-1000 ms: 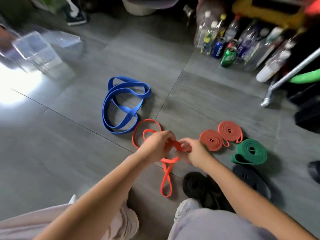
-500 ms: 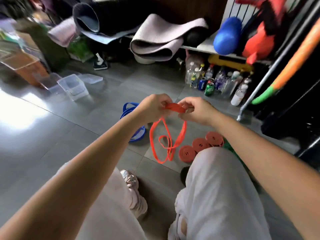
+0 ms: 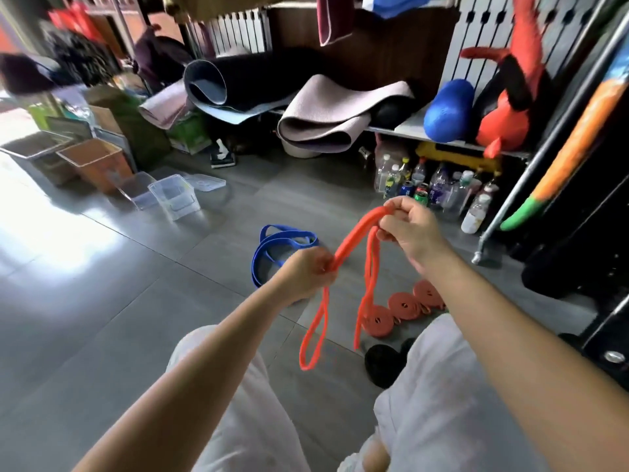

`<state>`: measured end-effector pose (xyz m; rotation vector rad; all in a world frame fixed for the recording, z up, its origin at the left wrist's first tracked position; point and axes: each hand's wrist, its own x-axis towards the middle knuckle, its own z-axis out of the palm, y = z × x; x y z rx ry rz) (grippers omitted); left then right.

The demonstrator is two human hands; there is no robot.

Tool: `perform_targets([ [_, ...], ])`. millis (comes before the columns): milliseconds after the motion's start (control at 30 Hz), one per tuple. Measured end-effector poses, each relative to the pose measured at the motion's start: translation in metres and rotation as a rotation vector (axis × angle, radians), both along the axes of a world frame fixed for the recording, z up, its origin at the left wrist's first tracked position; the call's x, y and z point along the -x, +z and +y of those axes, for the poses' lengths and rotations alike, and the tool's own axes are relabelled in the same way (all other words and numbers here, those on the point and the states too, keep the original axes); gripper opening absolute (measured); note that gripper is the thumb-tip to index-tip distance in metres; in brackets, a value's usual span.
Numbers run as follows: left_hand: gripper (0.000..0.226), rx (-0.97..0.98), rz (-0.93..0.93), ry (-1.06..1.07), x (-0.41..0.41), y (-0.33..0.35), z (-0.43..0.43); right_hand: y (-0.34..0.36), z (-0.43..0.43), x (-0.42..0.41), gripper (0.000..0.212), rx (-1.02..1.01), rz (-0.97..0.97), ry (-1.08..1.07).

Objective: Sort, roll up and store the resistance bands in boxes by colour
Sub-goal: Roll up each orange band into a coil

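The orange band point(image 3: 355, 235) is up in the air in front of the person, held by both hands. The left hand point(image 3: 306, 270) has its grip closed round the band low down, with the fingers curled tight on it. The right hand point(image 3: 413, 229) is higher and a bit farther away. Its grip pinches the top bend of the band between thumb and fingers. Between the two hands the band runs in one thick, bunched line. Below the hands two long loops hang down toward the floor point(image 3: 136, 301) (they do not look even).

I think the step now is to make the band tidy so it can be rolled. To do it well, lay the strands flat on each other with no twist, and pull the loops until they match. Then start at one end and wind it slow and tight, with a thumb on the roll so it cannot spring open. A loose start would make a floppy roll.

Three rolled orange bands point(image 3: 403, 306) lie on the floor by the right knee, touching in a row. A black roll point(image 3: 381, 364) lies nearer, partly hidden by the leg. The blue band point(image 3: 272, 247) lies loose on the floor behind the left hand, not rolled yet. The clear boxes point(image 3: 175, 197) sit far off to the left, well apart from the rolls, so I think the storing part is yet to come.
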<state>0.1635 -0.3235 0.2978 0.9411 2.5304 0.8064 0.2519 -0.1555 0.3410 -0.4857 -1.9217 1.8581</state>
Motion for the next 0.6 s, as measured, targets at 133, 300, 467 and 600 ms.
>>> perform_targets([
  [133, 0.013, 0.108, -0.182, 0.177, -0.015, -0.058, -0.021, 0.006, 0.002, -0.002, 0.027, 0.112, 0.066, -0.013],
  [300, 0.007, -0.019, -0.246, 0.269, -0.010, -0.079, -0.041, -0.018, 0.017, -0.008, 0.024, -0.078, -0.134, -0.026],
  [467, 0.007, -0.023, -0.084, 0.181, 0.000, -0.042, -0.029, -0.071, 0.021, -0.013, 0.023, -0.327, -0.539, -0.060],
  [600, 0.013, 0.042, -0.016, -0.008, -0.003, -0.016, -0.020, -0.083, 0.010, -0.021, 0.020, -0.594, -0.871, 0.062],
])
